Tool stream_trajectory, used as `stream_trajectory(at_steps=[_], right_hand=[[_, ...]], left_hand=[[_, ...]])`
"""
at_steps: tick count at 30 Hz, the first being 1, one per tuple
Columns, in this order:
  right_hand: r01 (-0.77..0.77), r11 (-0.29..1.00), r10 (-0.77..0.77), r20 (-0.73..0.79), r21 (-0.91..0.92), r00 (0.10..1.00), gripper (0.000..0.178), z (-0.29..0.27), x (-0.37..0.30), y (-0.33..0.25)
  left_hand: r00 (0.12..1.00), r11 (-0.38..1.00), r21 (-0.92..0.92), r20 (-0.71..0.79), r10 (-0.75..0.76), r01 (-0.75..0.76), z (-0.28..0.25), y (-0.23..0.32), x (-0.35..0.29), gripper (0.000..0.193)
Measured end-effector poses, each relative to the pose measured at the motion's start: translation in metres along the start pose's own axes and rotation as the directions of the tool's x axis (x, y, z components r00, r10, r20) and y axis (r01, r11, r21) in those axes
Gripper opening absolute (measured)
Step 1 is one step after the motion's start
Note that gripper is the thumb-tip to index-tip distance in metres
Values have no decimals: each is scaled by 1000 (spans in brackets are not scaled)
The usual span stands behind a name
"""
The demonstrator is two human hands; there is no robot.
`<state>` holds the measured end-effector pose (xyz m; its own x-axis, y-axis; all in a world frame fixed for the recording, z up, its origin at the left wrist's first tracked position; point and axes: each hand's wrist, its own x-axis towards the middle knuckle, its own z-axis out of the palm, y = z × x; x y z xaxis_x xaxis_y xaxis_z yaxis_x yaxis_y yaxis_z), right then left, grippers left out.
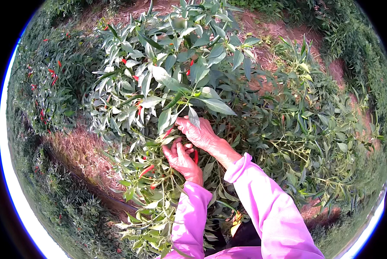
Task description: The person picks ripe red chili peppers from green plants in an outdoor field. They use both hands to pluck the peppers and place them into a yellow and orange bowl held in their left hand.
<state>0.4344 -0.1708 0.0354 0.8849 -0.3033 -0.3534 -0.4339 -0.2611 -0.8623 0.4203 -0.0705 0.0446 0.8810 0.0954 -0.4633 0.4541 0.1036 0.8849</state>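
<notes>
Sunlight falls on a chilli plant [180, 86] with broad green leaves, and both your hands are pushed into its lower middle, pink sleeves [262, 203] running back toward the bottom edge of the view. Your right hand [200, 134] sits higher, fingers curled inward among the leaves near a drooping pale leaf [194, 116]; you seem to be parting or holding a stem, though the leaves hide exactly what the fingertips grip, so I cannot tell for sure. Your left hand [181, 159] is just below it, palm turned up and fingers curled, and a red chilli [196, 156] shows between the two hands, touching or nearly touching the left one; it looks cupped rather than pinched. More red chillies hang close by: one [146, 171] just left of your left wrist, a small one [153, 186] below that, and another [140, 110] higher up on the left side of the plant. Reddish bare soil [79, 151] shows left of the plant, and other bushes with red fruit [51, 77] line the far left. My reading is that picking is under way, with the pod between your hands being freed; the next move would call for a firm pinch at its stalk and a clean snap without tearing the branch.
</notes>
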Motion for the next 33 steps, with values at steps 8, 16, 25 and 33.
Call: stream_trajectory(at_steps=[8, 16, 25, 33], right_hand=[[129, 913, -245, -268, -387, 932, 11, 10, 17, 9], [-84, 649, 294, -147, 756, 944, 22, 33, 28, 105], [-244, 274, 142, 212, 930, 967, 21, -36, -26, 11], [86, 995, -90, 74, 58, 993, 26, -26, -80, 45]], left_hand=[[988, 985, 172, 151, -8, -18, -21, 2, -2, 29], [885, 749, 566, 461, 58, -344, -46, 1, -6, 26], [702, 573, 557, 711, 43, -600, -52, -12, 27, 38], [803, 716, 617, 581, -135, -327, -41, -7, 29, 32]])
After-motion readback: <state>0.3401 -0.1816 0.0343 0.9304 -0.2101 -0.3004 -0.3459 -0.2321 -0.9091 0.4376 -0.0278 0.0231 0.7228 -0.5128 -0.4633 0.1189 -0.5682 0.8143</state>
